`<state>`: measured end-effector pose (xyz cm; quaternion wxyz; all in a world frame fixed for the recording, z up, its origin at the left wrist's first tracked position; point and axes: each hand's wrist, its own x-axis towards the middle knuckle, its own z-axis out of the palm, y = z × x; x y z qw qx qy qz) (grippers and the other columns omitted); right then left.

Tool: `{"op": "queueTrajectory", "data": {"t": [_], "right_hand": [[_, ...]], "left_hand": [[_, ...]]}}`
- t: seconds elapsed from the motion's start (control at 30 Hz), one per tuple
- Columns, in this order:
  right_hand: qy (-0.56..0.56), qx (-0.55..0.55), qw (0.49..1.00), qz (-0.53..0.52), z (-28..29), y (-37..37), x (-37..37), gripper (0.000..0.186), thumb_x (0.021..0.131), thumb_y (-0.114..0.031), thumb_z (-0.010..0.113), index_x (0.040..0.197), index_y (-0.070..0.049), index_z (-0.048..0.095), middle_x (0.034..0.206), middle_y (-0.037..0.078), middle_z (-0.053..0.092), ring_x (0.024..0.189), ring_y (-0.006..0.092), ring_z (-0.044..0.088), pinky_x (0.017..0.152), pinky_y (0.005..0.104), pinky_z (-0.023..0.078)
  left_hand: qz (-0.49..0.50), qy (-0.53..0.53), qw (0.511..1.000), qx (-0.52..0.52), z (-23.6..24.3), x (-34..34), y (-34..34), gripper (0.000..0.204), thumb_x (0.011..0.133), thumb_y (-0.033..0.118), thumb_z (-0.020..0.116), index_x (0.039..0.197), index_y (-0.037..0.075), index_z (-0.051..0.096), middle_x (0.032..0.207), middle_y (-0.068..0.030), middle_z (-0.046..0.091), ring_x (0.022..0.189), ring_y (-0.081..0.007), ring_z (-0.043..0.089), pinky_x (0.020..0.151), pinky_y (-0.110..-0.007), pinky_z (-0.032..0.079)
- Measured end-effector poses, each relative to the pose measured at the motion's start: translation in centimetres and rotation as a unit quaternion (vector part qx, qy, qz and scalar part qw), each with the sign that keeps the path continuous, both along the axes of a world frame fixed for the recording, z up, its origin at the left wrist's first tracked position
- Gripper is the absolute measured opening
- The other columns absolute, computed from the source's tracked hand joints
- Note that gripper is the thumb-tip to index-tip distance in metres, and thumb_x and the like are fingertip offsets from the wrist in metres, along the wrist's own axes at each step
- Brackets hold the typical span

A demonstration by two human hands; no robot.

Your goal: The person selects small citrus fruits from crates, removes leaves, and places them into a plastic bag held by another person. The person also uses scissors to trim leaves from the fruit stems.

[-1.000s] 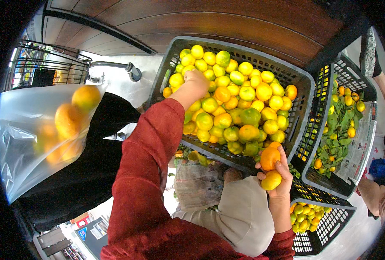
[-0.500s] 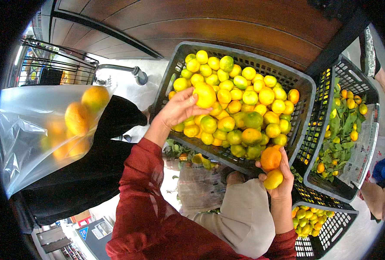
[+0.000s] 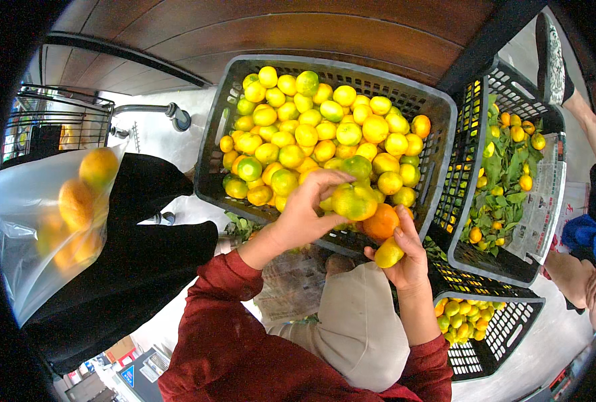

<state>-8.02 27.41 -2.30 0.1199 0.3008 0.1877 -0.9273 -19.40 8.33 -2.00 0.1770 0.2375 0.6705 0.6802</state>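
A black plastic crate (image 3: 207, 157) full of yellow, green-tinged mandarins (image 3: 306, 134) stands in front of me. Over its near right part, my left hand (image 3: 309, 209) grips a yellow-green mandarin (image 3: 351, 202) between thumb and fingers. Just beside it, my right hand (image 3: 408, 258) is closed around two fruits: an orange mandarin (image 3: 381, 224) and a smaller-looking yellow one (image 3: 388, 252) under the thumb. The fruit in my left hand overlaps the orange one in this view; whether they touch, I cannot tell. My right fingertips are partly hidden behind the fruit.
At the right, a second crate (image 3: 546, 221) holds leafy mandarins (image 3: 512, 174) and newspaper; below it, another crate (image 3: 512, 335) holds small yellow-green fruits. A clear bag of oranges (image 3: 26, 228) hangs by a dark-clothed person at left, near a wire cart (image 3: 63, 124). Another person's hand (image 3: 594, 291) shows far right.
My left hand has moved right and nearer, bringing a mandarin beside my right hand. My right hand still holds its two fruits. The whole view has shifted, so the crates appear farther left.
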Motion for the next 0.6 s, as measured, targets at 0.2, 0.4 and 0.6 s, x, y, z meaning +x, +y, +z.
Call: {"op": "queueTrajectory", "data": {"t": [0.2, 0.4, 0.6], "right_hand": [[0.015, 0.071, 0.997, -0.026, 1.3, 0.2, 0.7, 0.067, 0.081, -0.014, 0.060, 0.142, -0.013, 0.032, 0.132, 0.012, 0.045, 0.112, 0.0313, 0.054, 0.067, 0.0386, 0.056], [0.031, 0.143, 0.987, -0.060, 1.9, -0.3, 1.3, 0.066, 0.081, -0.012, 0.060, 0.141, -0.016, 0.032, 0.130, 0.013, 0.045, 0.108, 0.0401, 0.057, 0.064, 0.0354, 0.056], [0.034, 0.142, 0.988, -0.051, 1.6, -0.4, 1.3, 0.066, 0.081, -0.012, 0.059, 0.141, -0.016, 0.031, 0.130, 0.013, 0.045, 0.108, 0.0400, 0.057, 0.064, 0.0358, 0.056]], "left_hand": [[0.004, 0.115, 0.966, -0.229, 1.4, 1.6, -0.4, 0.040, 0.080, 0.023, 0.074, 0.106, -0.001, 0.055, 0.088, -0.0121, 0.060, 0.081, -0.0234, 0.062, 0.066, -0.034, 0.050], [0.069, 0.303, 0.878, -0.364, -0.3, -1.2, -2.6, 0.031, 0.082, 0.021, 0.065, 0.107, 0.003, 0.059, 0.104, -0.0179, 0.059, 0.101, -0.0340, 0.054, 0.086, -0.045, 0.042], [-0.006, 0.322, 0.798, -0.509, -1.5, -3.9, -4.4, 0.038, 0.082, 0.028, 0.065, 0.115, 0.010, 0.060, 0.125, -0.0132, 0.054, 0.117, -0.0317, 0.047, 0.099, -0.052, 0.033]]}}
